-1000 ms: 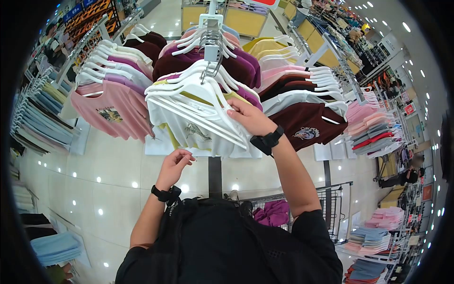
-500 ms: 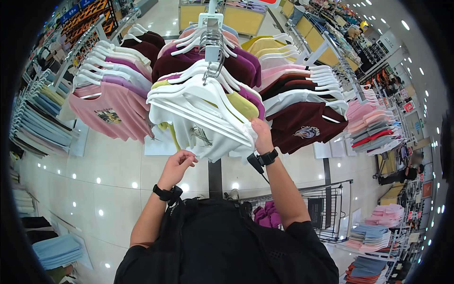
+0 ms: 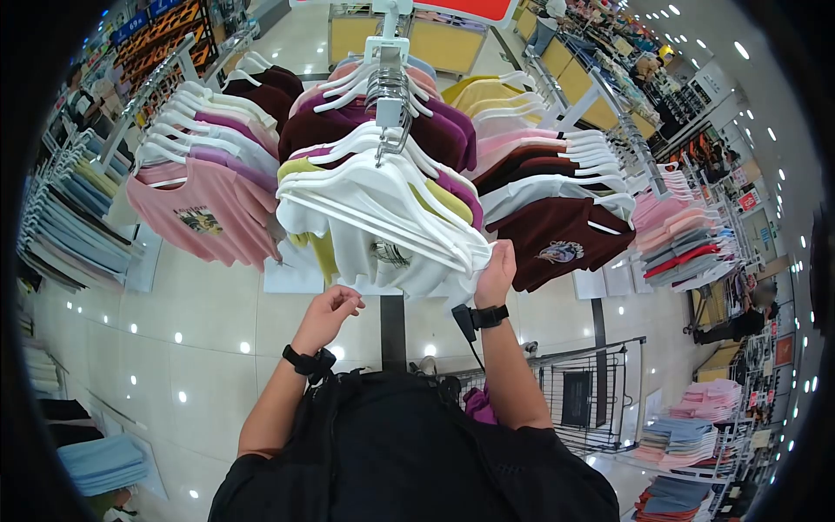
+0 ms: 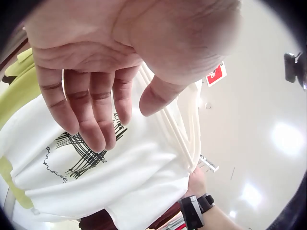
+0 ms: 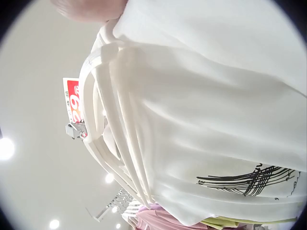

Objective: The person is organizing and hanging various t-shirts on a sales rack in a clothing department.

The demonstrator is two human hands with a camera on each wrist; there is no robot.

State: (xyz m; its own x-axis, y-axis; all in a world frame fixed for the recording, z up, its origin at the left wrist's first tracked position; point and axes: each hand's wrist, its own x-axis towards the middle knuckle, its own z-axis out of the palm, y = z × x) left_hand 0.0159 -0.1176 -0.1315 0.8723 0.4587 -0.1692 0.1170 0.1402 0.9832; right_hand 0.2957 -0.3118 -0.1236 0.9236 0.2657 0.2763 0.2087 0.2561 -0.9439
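A white printed shirt (image 3: 389, 254) hangs at the front of the centre rack on a white hanger (image 3: 374, 217); its black print (image 4: 81, 153) shows in the left wrist view. The right hand (image 3: 496, 270) grips the shirt and hanger at their right end; in the right wrist view only part of a finger or thumb (image 5: 93, 7) shows at the top. Below the shirt's lower left edge, the left hand (image 3: 328, 315) holds nothing, its fingers (image 4: 98, 105) loosely bent in front of the cloth. A yellow-green shirt (image 3: 323, 252) hangs just behind.
Pink shirts (image 3: 204, 213) hang at the left and a maroon shirt (image 3: 561, 244) at the right. A wire cart (image 3: 591, 391) holding purple cloth (image 3: 478, 404) stands beside the person. Folded clothes (image 3: 100, 465) lie at the lower left. A person in black (image 3: 739, 324) is farther right.
The right hand has moved from the hanger's upper right side down to its right end, and the front hanger and shirt have shifted slightly right and down. The left hand stays almost in place.
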